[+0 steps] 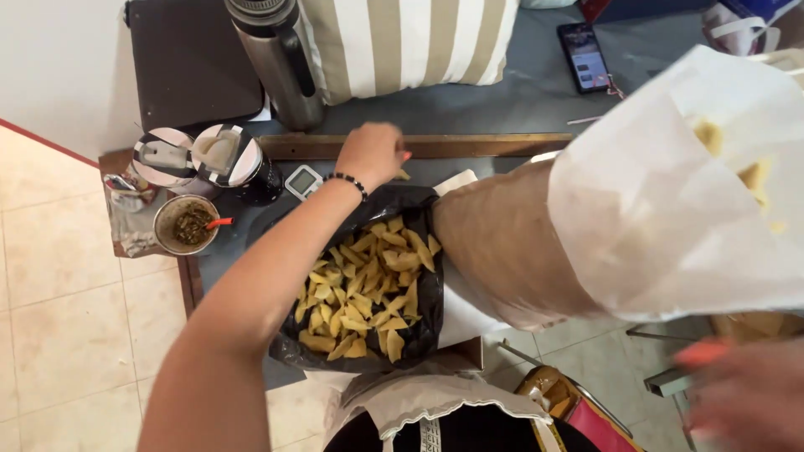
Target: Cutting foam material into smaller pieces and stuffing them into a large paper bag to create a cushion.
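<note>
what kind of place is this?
Probably a home, used for hand food prep: a striped cushion and a phone lie on a grey surface, the floor is tiled, and a black bag of folded pastry pieces sits below the left hand.

A glossy black plastic sheet [423, 322] crinkles under the heap of pale yellow, matt, dry-looking dough pieces [364, 289]. At two o'clock from them a big paper bag [670, 209] looks thin and matt, white at its mouth and tan lower down. At twelve o'clock a strip of varnished wood [469, 145] has a dull sheen, and beyond it the counter [519, 92] is smooth grey. The flask [280, 59] at eleven o'clock is brushed metal, the striped cushion [410, 38] beside it woven cloth. At nine o'clock the floor tiles [67, 318] are cream and faintly glossy.
</note>
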